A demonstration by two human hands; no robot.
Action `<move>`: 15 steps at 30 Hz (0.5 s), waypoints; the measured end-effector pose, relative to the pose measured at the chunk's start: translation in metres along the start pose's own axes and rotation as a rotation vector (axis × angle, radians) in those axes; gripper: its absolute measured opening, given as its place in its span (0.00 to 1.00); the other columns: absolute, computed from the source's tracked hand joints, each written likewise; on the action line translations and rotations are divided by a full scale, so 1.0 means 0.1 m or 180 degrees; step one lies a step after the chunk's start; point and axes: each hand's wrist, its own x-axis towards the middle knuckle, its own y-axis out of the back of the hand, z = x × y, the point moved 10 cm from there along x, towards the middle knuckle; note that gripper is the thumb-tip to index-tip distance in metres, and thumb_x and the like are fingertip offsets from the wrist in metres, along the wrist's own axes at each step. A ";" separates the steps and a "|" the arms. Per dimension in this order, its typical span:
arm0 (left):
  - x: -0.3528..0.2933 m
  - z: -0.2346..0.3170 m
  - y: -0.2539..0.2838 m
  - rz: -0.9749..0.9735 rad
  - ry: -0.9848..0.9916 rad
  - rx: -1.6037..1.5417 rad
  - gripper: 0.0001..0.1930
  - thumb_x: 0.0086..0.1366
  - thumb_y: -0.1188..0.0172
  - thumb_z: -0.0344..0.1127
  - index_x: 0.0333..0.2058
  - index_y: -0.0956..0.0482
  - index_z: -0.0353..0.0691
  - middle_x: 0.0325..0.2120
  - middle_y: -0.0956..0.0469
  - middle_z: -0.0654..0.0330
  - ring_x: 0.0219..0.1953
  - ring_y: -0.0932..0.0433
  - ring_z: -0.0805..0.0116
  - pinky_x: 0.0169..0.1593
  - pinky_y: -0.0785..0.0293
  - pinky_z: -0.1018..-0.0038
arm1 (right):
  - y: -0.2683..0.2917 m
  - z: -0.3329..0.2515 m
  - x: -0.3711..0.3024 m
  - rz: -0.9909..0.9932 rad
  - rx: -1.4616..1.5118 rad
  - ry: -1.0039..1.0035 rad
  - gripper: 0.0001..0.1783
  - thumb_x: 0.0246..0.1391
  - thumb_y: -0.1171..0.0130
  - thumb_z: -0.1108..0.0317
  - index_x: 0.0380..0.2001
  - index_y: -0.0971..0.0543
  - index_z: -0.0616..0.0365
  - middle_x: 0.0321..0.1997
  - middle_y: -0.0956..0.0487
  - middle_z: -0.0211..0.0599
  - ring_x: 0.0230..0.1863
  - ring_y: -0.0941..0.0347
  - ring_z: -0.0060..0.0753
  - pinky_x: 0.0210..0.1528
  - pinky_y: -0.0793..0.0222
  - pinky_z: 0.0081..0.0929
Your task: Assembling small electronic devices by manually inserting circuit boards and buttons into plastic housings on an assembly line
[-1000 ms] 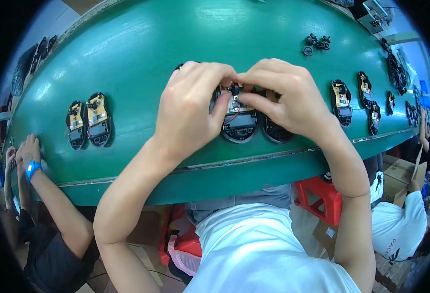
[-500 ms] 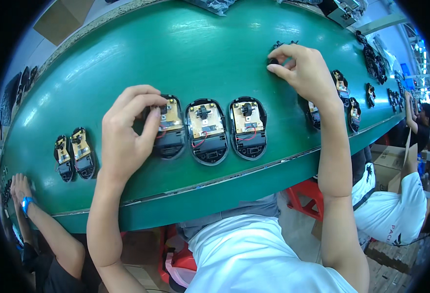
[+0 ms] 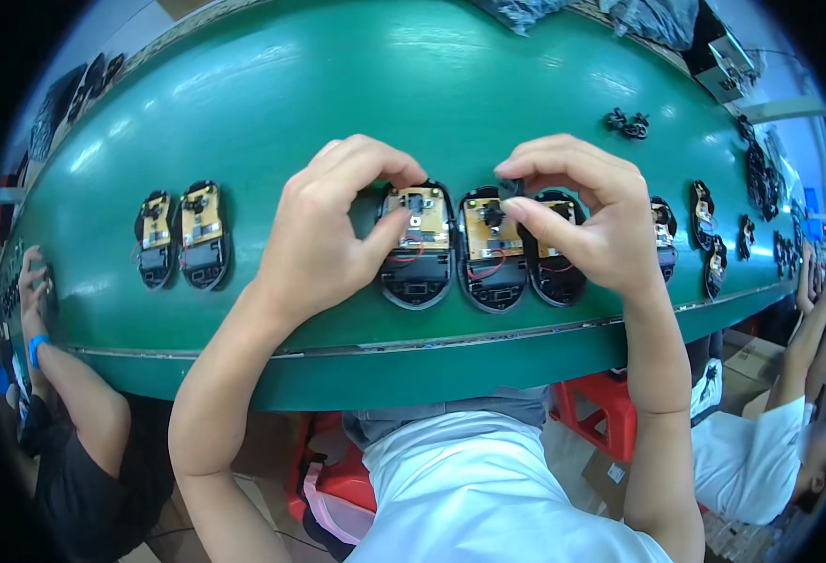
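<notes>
Three opened computer mice stand side by side before me, each a black shell with a tan circuit board and a red wire. My left hand (image 3: 330,220) is curled over the left mouse (image 3: 417,277), index fingertip at its top rim and thumb on its board. A dark part shows between those fingertips. Above the middle mouse (image 3: 494,272), my right hand (image 3: 586,211) pinches a small dark scroll wheel (image 3: 511,189) between thumb and fingers. Part of the right mouse (image 3: 558,281) is hidden behind this hand.
Two more opened mice (image 3: 204,239) lie at the left on the green table (image 3: 272,103). Loose black scroll wheels (image 3: 628,123) sit at the far right, above further mice (image 3: 704,211). Dark plastic bags (image 3: 652,21) lie along the back. Co-workers' arms (image 3: 89,385) reach in at both sides.
My right hand has come left and nearer from beside the loose wheels, carrying the small wheel over the middle mouse. The left hand stays at the left mouse, its fingertips slightly shifted. The view has shifted.
</notes>
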 end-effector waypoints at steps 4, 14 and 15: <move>0.00 -0.09 -0.03 -0.0061 0.0171 -0.0089 0.16 0.52 0.33 0.21 0.42 0.20 0.35 0.34 0.19 0.60 0.37 0.22 0.67 0.43 0.27 0.73 | -0.18 -0.02 0.01 0.0115 0.0046 -0.0044 0.15 0.48 0.28 0.75 0.41 0.16 0.63 0.39 0.14 0.40 0.38 0.16 0.33 0.43 0.20 0.28; -0.03 -0.10 -0.09 0.0202 0.0043 -0.0222 0.18 0.53 0.37 0.21 0.44 0.21 0.37 0.29 0.24 0.63 0.33 0.26 0.72 0.39 0.30 0.76 | -0.57 -0.28 0.13 -0.0021 -0.1018 0.0490 0.12 0.44 0.28 0.74 0.35 0.18 0.60 0.33 0.16 0.40 0.36 0.20 0.45 0.39 0.23 0.37; -0.04 -0.10 -0.09 0.0226 -0.0017 -0.0196 0.18 0.52 0.37 0.21 0.45 0.22 0.36 0.29 0.24 0.63 0.32 0.27 0.72 0.38 0.30 0.76 | -0.60 -0.27 0.13 -0.0033 -0.1015 0.0477 0.12 0.44 0.28 0.74 0.35 0.18 0.60 0.33 0.16 0.40 0.36 0.20 0.45 0.39 0.23 0.37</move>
